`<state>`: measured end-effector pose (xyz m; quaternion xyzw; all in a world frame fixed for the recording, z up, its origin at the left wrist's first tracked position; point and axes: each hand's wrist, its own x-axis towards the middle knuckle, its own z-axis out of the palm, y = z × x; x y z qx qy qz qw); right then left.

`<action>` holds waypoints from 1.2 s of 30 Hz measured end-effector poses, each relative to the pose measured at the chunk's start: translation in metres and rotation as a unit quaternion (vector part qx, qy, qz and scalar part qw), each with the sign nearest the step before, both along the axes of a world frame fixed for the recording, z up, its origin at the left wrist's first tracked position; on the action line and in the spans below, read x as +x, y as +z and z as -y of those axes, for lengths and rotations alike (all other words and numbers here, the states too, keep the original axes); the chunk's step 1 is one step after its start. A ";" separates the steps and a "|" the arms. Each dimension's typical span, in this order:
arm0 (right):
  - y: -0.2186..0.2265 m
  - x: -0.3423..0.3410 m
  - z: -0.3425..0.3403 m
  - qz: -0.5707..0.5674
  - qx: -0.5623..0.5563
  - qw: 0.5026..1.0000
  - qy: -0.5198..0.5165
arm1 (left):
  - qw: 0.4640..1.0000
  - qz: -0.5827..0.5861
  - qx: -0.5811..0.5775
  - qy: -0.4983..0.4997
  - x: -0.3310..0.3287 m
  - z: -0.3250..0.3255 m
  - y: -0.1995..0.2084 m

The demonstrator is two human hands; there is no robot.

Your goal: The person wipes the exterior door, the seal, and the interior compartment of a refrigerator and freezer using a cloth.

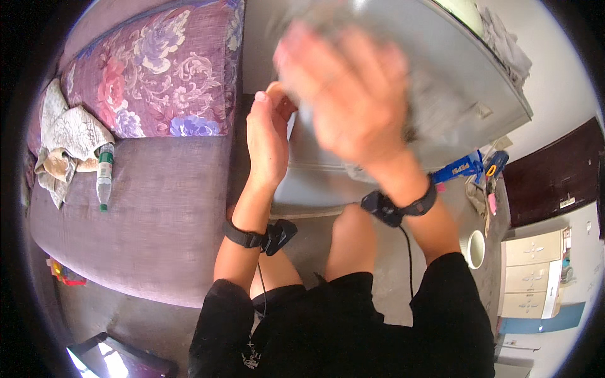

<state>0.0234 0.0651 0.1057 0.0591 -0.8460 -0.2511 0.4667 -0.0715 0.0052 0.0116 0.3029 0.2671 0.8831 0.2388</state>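
Observation:
A large grey, glossy panel-like surface [460, 75] lies ahead of me. My right hand [353, 94] is over it, palm down, and motion smears its fingers. A blurred greyish fringe shows round that hand, perhaps a cloth, though I cannot make it out. At the panel's left edge my left hand [270, 135] has its fingers bent round the edge, with the thumb up. What lies behind those fingers is hidden. Each wrist wears a black strap with a small device and a cable.
On the left stands a purple sofa [145, 220] with a floral cushion [151, 69], a patterned cloth [75, 135] and a plastic bottle [104, 179]. To the right are a blue box [460, 169], a white bucket [474, 249] and a drawer cabinet [532, 274]. A dark screen [120, 359] shows at lower left.

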 end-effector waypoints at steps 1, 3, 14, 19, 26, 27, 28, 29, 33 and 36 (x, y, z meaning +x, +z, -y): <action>-0.021 0.000 0.004 0.046 -0.023 0.998 0.025 | 0.994 -0.042 -0.084 0.051 -0.008 -0.002 -0.029; -0.048 -0.003 0.009 0.102 -0.072 0.988 0.087 | 0.981 -0.044 -0.174 0.078 -0.022 0.002 -0.065; -0.121 0.099 -0.005 -0.078 -0.228 0.970 0.021 | 0.968 -0.184 -0.101 0.138 0.014 0.020 -0.044; -0.123 0.133 0.005 -0.276 -0.344 0.898 0.010 | 0.947 -0.242 -0.094 0.189 0.063 0.059 -0.047; -0.090 0.192 0.058 -0.238 -0.176 0.942 -0.155 | 0.926 -0.321 -0.043 0.195 0.114 0.101 -0.060; -0.089 0.206 0.065 -0.247 -0.175 0.936 -0.180 | 0.913 -0.348 -0.005 0.213 0.126 0.101 -0.064; -0.087 0.219 0.075 -0.253 -0.176 0.930 -0.201 | 0.898 -0.372 0.036 0.231 0.140 0.099 -0.069; -0.085 0.233 0.083 -0.262 -0.177 0.923 -0.220 | 0.891 -0.361 0.072 0.266 0.156 0.095 -0.072; -0.077 0.281 0.121 -0.339 -0.196 0.874 -0.288 | 0.903 -0.319 0.140 0.252 0.201 0.098 -0.079; -0.070 0.319 0.153 -0.434 -0.222 0.818 -0.306 | 0.886 -0.394 0.210 0.125 0.196 0.096 -0.069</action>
